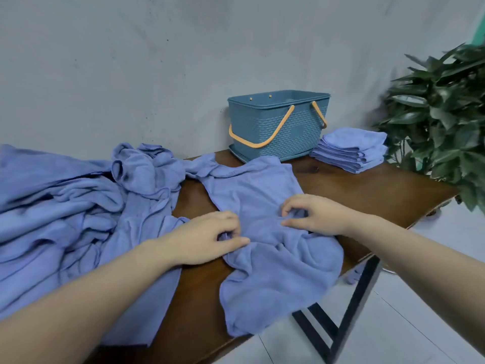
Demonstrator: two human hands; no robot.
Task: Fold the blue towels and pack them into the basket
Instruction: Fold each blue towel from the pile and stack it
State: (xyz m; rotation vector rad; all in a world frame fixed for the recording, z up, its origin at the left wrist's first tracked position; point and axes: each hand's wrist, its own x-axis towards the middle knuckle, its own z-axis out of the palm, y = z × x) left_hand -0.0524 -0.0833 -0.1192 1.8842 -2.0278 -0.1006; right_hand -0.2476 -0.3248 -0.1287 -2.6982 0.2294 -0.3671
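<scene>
A rumpled blue towel (273,261) lies spread across the middle of the brown table (372,190), its near edge hanging over the front. My left hand (207,237) pinches a bunched fold of it at the towel's left side. My right hand (315,214) pinches another fold a little farther right and back. A teal woven basket (278,124) with orange handles stands at the back of the table against the wall. A stack of several folded blue towels (351,149) sits just right of the basket.
A big heap of unfolded blue towels (68,211) covers the table's left half. A leafy green plant (443,114) stands beyond the table's right end. The table's black metal legs (351,311) and white floor tiles show at the lower right.
</scene>
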